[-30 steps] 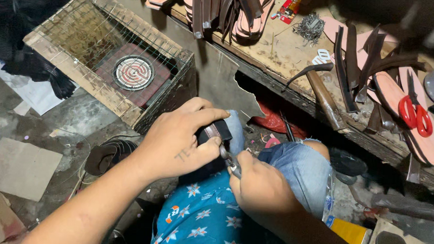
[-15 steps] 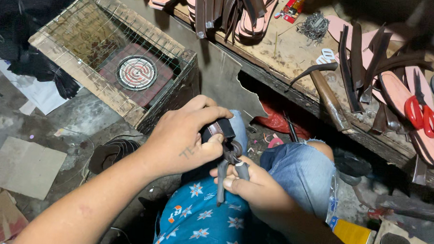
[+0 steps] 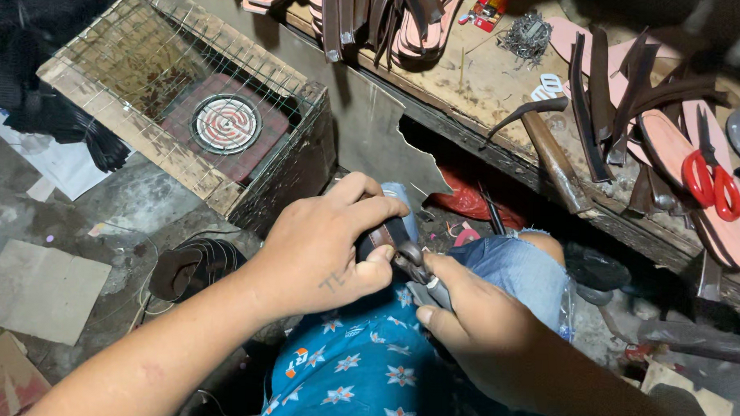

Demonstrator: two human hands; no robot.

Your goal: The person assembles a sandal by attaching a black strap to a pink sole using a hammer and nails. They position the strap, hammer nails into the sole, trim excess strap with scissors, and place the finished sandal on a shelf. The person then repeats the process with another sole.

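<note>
Dark strap [image 3: 383, 233] pinched in left hand [image 3: 319, 251] grip, right hand [image 3: 480, 335] grip pressed around metal pliers [image 3: 417, 271]

Over my lap, my left hand [image 3: 323, 251] grips a strap [image 3: 383, 233]; pliers [image 3: 421, 275] in my right hand [image 3: 485, 331] bite it. Wire-topped crate [image 3: 185, 103] sits left, workbench [image 3: 489, 81] ahead.
</note>
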